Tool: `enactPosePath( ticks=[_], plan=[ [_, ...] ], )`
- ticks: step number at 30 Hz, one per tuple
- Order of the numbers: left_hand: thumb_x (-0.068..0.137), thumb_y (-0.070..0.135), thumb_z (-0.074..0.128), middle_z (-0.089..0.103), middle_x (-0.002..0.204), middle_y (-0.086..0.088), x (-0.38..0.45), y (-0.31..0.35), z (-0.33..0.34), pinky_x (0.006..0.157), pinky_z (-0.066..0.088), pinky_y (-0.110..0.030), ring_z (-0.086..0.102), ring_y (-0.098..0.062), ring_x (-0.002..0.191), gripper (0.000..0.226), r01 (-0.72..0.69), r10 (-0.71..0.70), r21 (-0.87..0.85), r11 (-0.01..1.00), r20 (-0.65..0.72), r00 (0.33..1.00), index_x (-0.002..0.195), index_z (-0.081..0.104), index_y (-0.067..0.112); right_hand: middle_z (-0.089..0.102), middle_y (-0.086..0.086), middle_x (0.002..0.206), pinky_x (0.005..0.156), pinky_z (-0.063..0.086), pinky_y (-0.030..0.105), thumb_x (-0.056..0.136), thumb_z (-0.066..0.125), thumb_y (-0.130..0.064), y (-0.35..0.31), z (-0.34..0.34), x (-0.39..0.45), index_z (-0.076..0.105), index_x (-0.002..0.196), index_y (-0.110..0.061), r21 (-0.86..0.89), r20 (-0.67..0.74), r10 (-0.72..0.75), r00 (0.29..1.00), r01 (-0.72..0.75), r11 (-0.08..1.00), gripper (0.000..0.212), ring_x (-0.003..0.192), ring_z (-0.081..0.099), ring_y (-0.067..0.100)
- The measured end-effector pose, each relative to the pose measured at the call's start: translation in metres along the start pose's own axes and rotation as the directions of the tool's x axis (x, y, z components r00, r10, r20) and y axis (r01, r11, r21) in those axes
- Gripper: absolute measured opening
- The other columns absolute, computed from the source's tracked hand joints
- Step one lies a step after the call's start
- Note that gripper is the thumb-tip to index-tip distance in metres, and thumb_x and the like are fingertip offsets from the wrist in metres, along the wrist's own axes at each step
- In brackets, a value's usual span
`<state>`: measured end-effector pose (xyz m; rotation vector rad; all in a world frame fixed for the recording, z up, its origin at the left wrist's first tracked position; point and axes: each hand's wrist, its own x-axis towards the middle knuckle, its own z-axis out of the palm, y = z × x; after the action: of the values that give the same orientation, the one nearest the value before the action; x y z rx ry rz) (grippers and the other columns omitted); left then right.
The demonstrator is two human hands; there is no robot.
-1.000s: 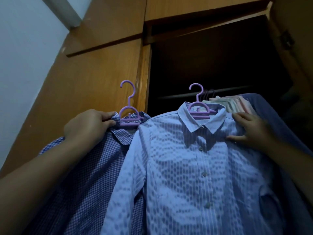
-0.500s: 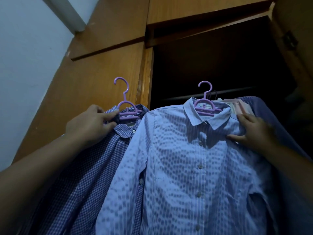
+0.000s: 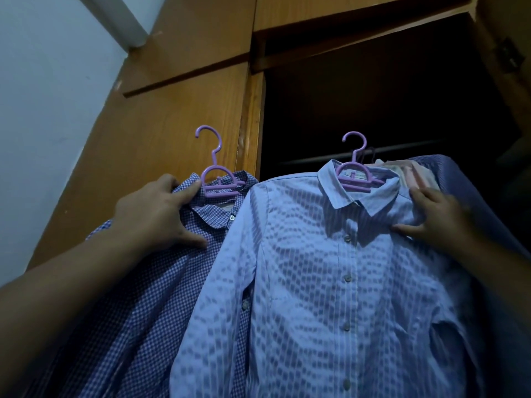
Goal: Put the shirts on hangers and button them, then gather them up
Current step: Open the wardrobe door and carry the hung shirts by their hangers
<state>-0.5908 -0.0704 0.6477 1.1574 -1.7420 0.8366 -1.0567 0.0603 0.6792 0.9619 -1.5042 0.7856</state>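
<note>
A light blue striped shirt [image 3: 316, 282], buttoned down its front, hangs on a purple hanger [image 3: 355, 170] in the middle. To its left a blue checked shirt [image 3: 149, 297] sits on a second purple hanger [image 3: 214, 179]. My left hand [image 3: 155, 214] grips the checked shirt at the collar and shoulder, fingertips touching the hanger's bar. My right hand [image 3: 434, 216] grips the striped shirt's right shoulder beside the collar. Behind it, more shirts [image 3: 448, 191] are bunched on further hangers, mostly hidden.
An open wooden wardrobe [image 3: 184, 116] fills the background, its interior dark with a hanging rail [image 3: 402, 152] just above the shirts. A closed wardrobe door stands at left, beside a pale wall [image 3: 43, 96]. An open door with a hinge [image 3: 508, 53] is at far right.
Both shirts have shifted slightly to the right and up toward the wardrobe opening. My left hand's grip has moved along the checked collar toward the hanger.
</note>
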Motion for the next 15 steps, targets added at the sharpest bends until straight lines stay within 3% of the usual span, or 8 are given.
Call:
enactPosePath(
  ticks=[6, 15],
  plan=[
    [0.054, 0.089, 0.054, 0.036, 0.134, 0.002, -0.002, 0.000, 0.008, 0.077, 0.046, -0.029, 0.041, -0.018, 0.119, 0.120, -0.031, 0.034, 0.130, 0.991, -0.022, 0.999, 0.151, 0.004, 0.040, 0.046, 0.010, 0.140, 0.092, 0.043, 0.054, 0.062, 0.077, -0.059, -0.011, -0.009, -0.004, 0.043, 0.139, -0.014, -0.014, 0.011, 0.036, 0.999, -0.035, 0.999, 0.095, 0.119, 0.047, 0.038],
    [0.057, 0.085, 0.059, 0.042, 0.130, 0.002, 0.003, 0.000, 0.006, 0.073, 0.047, -0.030, 0.045, -0.020, 0.114, 0.114, -0.016, 0.031, 0.150, 0.989, -0.099, 0.995, 0.151, 0.014, 0.040, 0.044, 0.007, 0.142, 0.095, 0.043, 0.053, 0.063, 0.076, -0.058, -0.006, -0.029, -0.001, 0.039, 0.142, -0.018, 0.021, 0.060, 0.023, 0.998, -0.025, 0.999, 0.096, 0.123, 0.045, 0.035]
  ],
)
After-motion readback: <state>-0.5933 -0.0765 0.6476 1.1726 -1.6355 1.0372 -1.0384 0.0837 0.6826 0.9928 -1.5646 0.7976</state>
